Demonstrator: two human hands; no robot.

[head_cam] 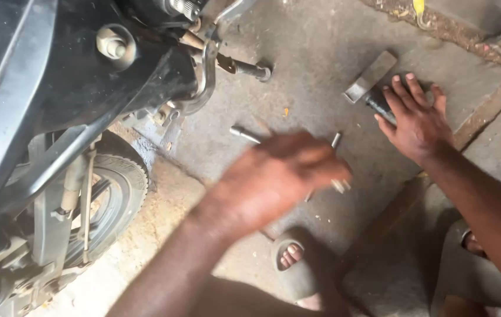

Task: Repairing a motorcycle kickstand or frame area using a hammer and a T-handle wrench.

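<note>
The right hand (416, 120) lies open, fingers spread, on the hammer (370, 78) on the floor (321, 53), well right of the motorcycle (56, 117). Between them, the blurred left hand (274, 179) pinches small bolts (340, 185); a rod (244, 135) lies beside it.

This looks like a rough motorcycle repair workshop, with the work done at ground level. A black motorcycle (56, 88) stands at the left, its rear tyre (118, 194) resting on the ground and a footpeg (244, 67) sticking out. The concrete floor (321, 58) is stained, cracked and dusty. Loose metal parts lie straight on it: a hammer (371, 79), a long bolt (244, 134) and small pins (336, 140). A sandalled foot (291, 261) rests on the same floor.
</note>
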